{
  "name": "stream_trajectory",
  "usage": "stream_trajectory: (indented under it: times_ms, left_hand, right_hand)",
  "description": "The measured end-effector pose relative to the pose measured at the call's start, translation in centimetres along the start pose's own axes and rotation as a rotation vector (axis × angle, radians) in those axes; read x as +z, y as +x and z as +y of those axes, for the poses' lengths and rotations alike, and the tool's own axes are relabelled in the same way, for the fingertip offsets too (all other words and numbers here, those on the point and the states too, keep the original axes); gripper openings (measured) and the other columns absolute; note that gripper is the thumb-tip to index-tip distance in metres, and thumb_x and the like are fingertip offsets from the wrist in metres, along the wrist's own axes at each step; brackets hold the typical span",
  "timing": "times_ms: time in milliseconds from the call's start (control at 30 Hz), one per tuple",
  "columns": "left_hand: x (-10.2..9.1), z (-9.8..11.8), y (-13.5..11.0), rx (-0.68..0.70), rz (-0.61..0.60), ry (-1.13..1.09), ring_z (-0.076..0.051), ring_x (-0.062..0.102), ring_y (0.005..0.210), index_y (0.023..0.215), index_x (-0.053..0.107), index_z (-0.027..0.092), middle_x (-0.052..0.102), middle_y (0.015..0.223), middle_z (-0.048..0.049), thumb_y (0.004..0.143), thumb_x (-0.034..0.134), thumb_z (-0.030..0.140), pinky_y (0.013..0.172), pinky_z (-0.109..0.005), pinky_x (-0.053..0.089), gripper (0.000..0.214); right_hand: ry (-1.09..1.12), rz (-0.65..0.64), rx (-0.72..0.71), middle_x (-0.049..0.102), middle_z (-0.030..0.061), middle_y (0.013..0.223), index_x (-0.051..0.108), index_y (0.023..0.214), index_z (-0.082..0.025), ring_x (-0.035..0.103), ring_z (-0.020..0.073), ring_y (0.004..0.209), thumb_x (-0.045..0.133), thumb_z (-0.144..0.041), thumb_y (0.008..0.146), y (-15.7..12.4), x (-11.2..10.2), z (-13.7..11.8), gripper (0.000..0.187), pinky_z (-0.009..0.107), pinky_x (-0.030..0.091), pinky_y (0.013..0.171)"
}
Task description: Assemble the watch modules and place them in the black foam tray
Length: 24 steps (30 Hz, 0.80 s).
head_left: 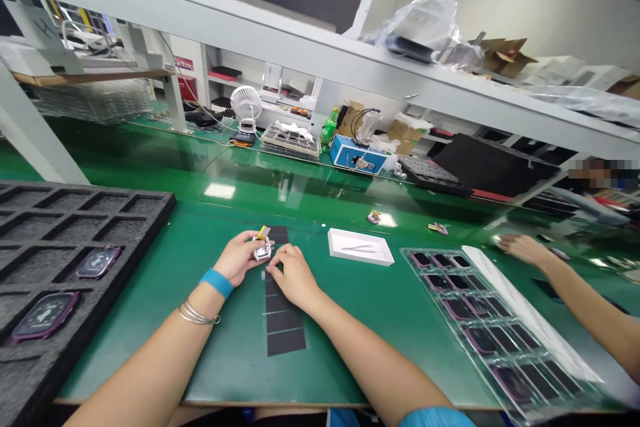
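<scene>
My left hand [241, 259] is closed around a small silvery watch case [262, 249] with a yellow ribbon-like tab [263, 232] sticking up from it. Close beside it, my right hand [295, 278] has its thumb and forefinger pinched together over a strip of black rectangular pieces [285, 322] on the green mat. Whatever lies between those fingertips is too small to make out. The strip runs under and beyond both hands. Right of my right hand lies a shallow white box [360, 247] with thin metal tweezers [360, 248] in it.
At left, a black foam tray [163, 204] holds purple-rimmed watches [45, 316]. A clear plastic tray [463, 340] with dark screens lies right. Another person's hand [523, 248] reaches in there. Small parts [374, 217] lie farther back, before a white fan [246, 104] and a blue box [355, 154].
</scene>
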<state>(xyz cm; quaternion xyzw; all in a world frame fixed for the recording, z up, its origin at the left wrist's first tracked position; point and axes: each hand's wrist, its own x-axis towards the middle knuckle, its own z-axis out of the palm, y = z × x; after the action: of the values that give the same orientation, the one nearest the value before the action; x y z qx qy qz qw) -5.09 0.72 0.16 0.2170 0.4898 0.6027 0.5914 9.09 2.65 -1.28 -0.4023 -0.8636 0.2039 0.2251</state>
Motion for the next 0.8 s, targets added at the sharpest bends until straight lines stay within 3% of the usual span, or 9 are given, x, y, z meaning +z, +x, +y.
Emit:
stream_trajectory:
  times_ms: [267,400,533,667,800]
  left_hand:
    - [0.0,0.1,0.0,-0.001,-0.004,0.024,-0.016,0.066,0.066,0.076,0.06,0.014,0.071,0.075,-0.0077,0.065,0.064,0.008,0.061,-0.028,0.054,0.013]
    - [0.4,0.3,-0.4,0.01,0.002,0.043,-0.017,0.065,0.064,0.076,0.061,0.013,0.071,0.075,-0.0087,0.062,0.067,0.01,0.059,-0.027,0.053,0.015]
    - [0.5,0.2,-0.4,0.019,0.011,0.052,-0.016,0.065,0.065,0.079,0.062,0.013,0.071,0.077,-0.0092,0.062,0.068,0.011,0.06,-0.027,0.053,0.018]
    - [0.2,0.0,0.0,0.013,0.022,0.029,-0.017,0.066,0.069,0.081,0.06,0.014,0.071,0.08,-0.0083,0.065,0.065,0.01,0.063,-0.03,0.054,0.018]
    - [0.0,-0.1,0.1,0.012,0.025,0.01,-0.016,0.065,0.068,0.079,0.06,0.015,0.071,0.078,-0.0078,0.065,0.065,0.009,0.062,-0.03,0.054,0.016]
  right_hand:
    - [-0.016,0.029,-0.169,0.052,0.0059,0.095,0.054,0.081,-0.018,0.046,0.019,0.091,0.051,-0.011,0.083,-1.3,-0.4,-0.1,0.008,0.035,0.041,0.083]
    - [0.137,0.171,-0.248,0.054,0.0063,0.096,0.054,0.084,-0.019,0.048,0.0186,0.094,0.047,-0.015,0.086,-1.8,-1.9,0.1,0.008,0.036,0.04,0.086]
    - [0.208,0.245,-0.117,0.057,0.0047,0.095,0.06,0.078,-0.021,0.05,0.0189,0.097,0.056,-0.019,0.081,-1.0,-2.0,0.7,0.006,0.037,0.039,0.089]
    - [0.111,0.144,0.013,0.054,0.0058,0.103,0.065,0.076,-0.021,0.047,0.0213,0.101,0.067,-0.021,0.074,-0.2,-0.5,0.7,0.004,0.039,0.039,0.091]
    - [-0.018,0.064,-0.003,0.054,0.0057,0.103,0.063,0.075,-0.02,0.046,0.023,0.1,0.065,-0.019,0.076,-0.2,0.4,0.2,0.003,0.04,0.04,0.086]
